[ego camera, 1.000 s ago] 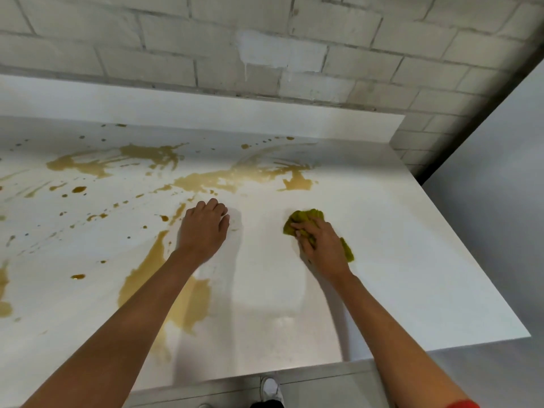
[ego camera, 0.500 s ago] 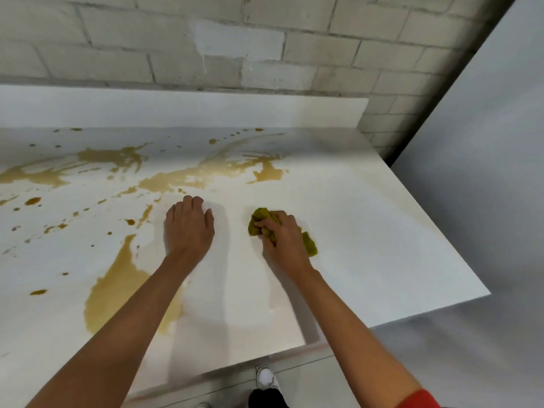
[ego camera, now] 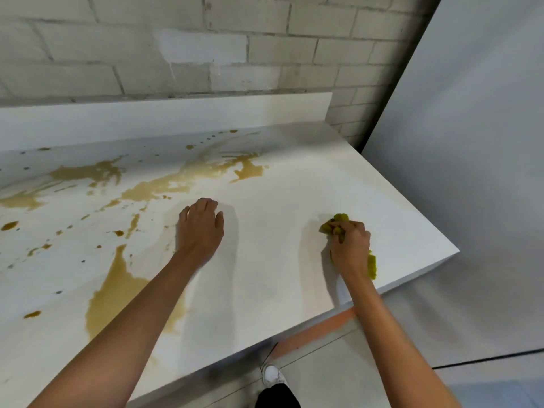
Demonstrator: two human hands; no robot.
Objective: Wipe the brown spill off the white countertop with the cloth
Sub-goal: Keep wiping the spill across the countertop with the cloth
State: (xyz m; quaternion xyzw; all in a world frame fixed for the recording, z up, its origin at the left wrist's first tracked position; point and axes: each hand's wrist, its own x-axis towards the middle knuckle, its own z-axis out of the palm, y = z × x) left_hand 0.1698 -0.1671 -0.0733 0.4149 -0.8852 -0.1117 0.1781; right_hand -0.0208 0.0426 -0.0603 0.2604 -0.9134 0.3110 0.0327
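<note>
A yellow-green cloth [ego camera: 335, 224] lies bunched on the white countertop [ego camera: 279, 260], near its right front corner. My right hand [ego camera: 350, 248] is shut on the cloth and presses it down; part of the cloth sticks out below my wrist. My left hand [ego camera: 201, 228] rests flat on the counter with fingers apart, holding nothing. The brown spill [ego camera: 117, 293] spreads over the left and middle: a big puddle beside my left forearm, streaks and drops farther back [ego camera: 206, 172]. The surface around the cloth looks free of brown.
A low white backsplash [ego camera: 164, 119] runs along the back under a pale brick wall. A grey panel [ego camera: 471, 172] stands right of the counter's right edge. Below the front edge are a tiled floor and my white shoe [ego camera: 273, 375].
My right hand has slid the cloth to the right, toward the counter's right front corner. My left hand stays planted. The view has swung to the right.
</note>
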